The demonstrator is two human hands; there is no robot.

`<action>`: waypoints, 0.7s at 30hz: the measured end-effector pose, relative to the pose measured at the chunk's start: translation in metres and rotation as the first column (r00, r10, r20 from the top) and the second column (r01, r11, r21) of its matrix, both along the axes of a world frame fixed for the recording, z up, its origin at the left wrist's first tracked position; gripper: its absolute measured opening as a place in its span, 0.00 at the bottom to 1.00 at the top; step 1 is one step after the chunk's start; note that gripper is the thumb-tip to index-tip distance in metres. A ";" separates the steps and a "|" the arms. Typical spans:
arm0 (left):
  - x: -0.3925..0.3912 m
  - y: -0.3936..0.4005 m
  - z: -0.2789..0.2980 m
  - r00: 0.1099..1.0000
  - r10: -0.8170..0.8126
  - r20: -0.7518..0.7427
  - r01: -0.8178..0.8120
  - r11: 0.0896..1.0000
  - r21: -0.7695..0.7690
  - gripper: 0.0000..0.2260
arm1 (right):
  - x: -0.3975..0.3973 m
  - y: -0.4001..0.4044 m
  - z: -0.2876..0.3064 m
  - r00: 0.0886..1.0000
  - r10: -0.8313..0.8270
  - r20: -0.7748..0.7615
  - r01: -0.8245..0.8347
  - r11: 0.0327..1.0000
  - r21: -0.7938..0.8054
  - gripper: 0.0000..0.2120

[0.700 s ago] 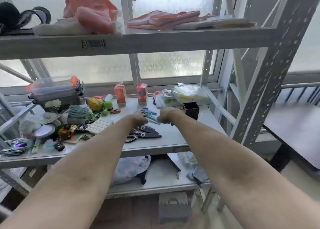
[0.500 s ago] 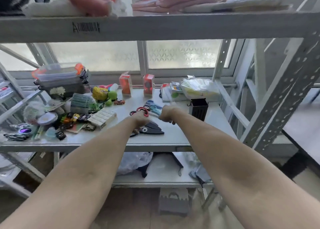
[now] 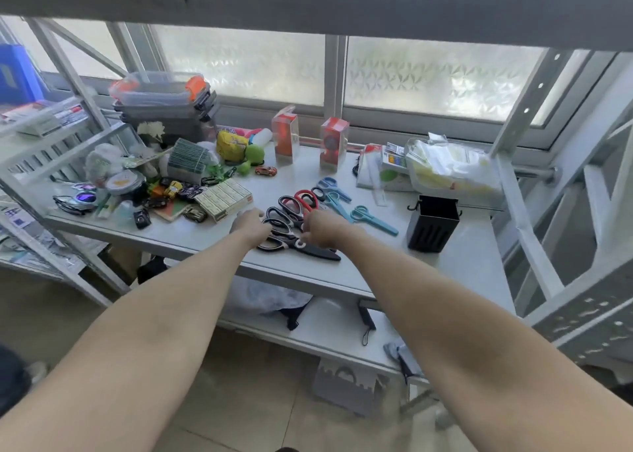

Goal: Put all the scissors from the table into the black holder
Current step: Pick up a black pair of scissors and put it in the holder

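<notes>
Black scissors [image 3: 301, 244] lie blades pointing right.

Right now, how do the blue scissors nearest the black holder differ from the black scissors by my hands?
The blue scissors are slim and light blue; the black scissors are bulkier with dark blades. The blue scissors lie apart, untouched, nearer the black holder; the black scissors lie between the left hand and right hand. Both lie flat on the table.

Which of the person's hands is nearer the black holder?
Right. The right hand lies left of the black holder, over the scissors; the left hand is farther left.
</notes>
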State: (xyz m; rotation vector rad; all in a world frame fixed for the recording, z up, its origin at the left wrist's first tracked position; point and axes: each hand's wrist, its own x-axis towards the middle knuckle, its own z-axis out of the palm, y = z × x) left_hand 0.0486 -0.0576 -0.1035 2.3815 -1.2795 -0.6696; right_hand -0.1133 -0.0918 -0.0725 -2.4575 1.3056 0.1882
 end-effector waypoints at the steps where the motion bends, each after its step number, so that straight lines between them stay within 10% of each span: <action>1: 0.001 -0.002 -0.003 1.000 -0.008 0.008 0.008 1.000 0.015 0.21 | 0.003 -0.001 -0.005 1.000 0.026 0.004 -0.026 1.000 -0.008 0.13; 21: 0.041 -0.042 -0.047 0.984 0.108 -0.143 -0.101 0.993 0.056 0.15 | 0.038 -0.018 -0.065 0.999 0.047 -0.003 -0.046 0.975 -0.218 0.14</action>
